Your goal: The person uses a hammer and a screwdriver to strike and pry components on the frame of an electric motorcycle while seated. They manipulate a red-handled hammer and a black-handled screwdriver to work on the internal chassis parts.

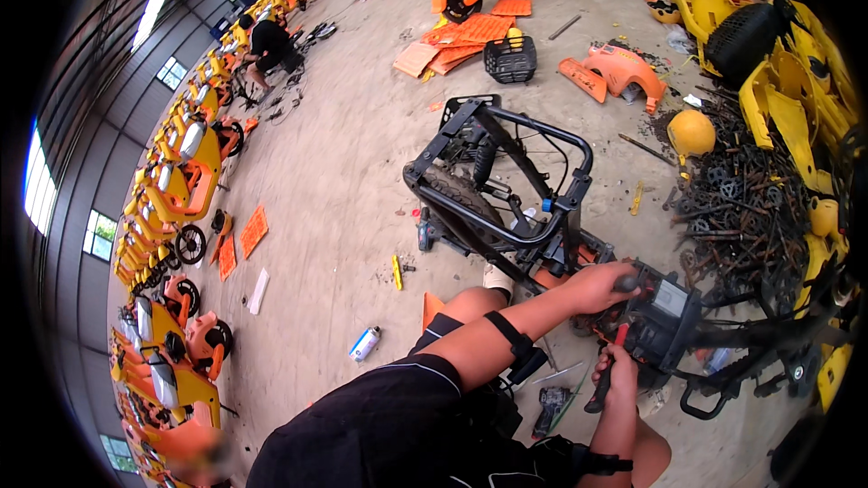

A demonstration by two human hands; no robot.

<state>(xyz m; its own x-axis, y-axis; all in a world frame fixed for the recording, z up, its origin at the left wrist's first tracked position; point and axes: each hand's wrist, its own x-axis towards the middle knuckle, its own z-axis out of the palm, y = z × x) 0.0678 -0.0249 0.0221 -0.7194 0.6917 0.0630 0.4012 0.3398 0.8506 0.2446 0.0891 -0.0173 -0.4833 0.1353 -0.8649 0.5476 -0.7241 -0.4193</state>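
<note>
A stripped black scooter frame (pixel 542 235) lies in front of me, its wheel (pixel 457 194) at the far end. At its near right sits a dark boxy part (pixel 665 312) with a pale label. My left hand (pixel 601 289) is closed at this part's left edge, around a dark round-ended handle (pixel 626 283); the rest of that thing is hidden. Below it, my right hand (pixel 618 378) grips a hand tool (pixel 599 392) with a black and red handle. Its red end (pixel 622 333) points up toward the boxy part. The tool's working tip cannot be made out.
A cordless drill (pixel 551 408) lies by my knees, a spray can (pixel 365 343) to the left. Greasy metal parts (pixel 741 199) are heaped at right beside yellow panels (pixel 787 99). Orange panels (pixel 461 36) lie ahead. Scooters (pixel 185 172) line the left; another person (pixel 267 45) crouches there.
</note>
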